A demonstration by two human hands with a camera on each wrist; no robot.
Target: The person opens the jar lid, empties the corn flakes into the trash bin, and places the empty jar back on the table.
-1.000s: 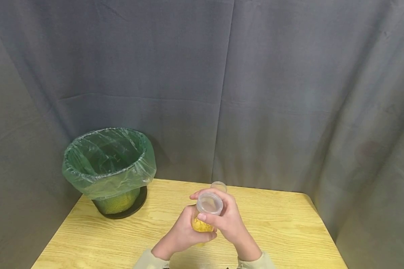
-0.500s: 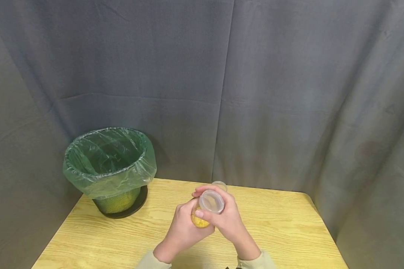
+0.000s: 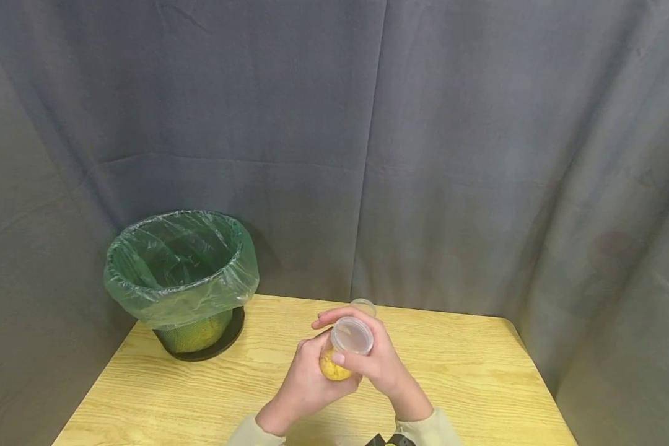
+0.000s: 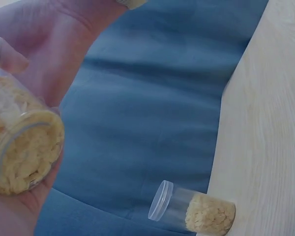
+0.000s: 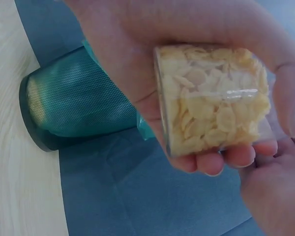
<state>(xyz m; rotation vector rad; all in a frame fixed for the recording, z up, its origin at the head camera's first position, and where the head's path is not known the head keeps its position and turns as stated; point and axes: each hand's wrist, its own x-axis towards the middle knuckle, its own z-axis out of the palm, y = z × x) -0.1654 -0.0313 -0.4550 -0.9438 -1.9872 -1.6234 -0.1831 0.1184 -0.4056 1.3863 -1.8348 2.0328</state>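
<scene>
A clear plastic jar (image 3: 334, 367) partly filled with pale yellow flakes is tilted above the table in the head view. My left hand (image 3: 309, 378) grips its body; in the right wrist view the fingers curl under the flake-filled jar (image 5: 214, 101). Around the clear lid (image 3: 352, 336) are the thumb and fingers of my right hand (image 3: 387, 365). The lid sits on the jar's mouth; whether it is loose I cannot tell. Behind the right hand stands a second lidded jar (image 4: 204, 211), plainly seen in the left wrist view with flakes inside.
A mesh bin (image 3: 201, 334) lined with a green plastic bag (image 3: 236, 272) stands at the table's left. The wooden table (image 3: 451, 371) ends against a grey curtain (image 3: 451, 155). A black object (image 3: 390, 440) shows at the right cuff.
The held jar has shifted slightly up and right, and less of its flakes shows. My left hand has turned around it and moved up. The right hand stays on the lid.
</scene>
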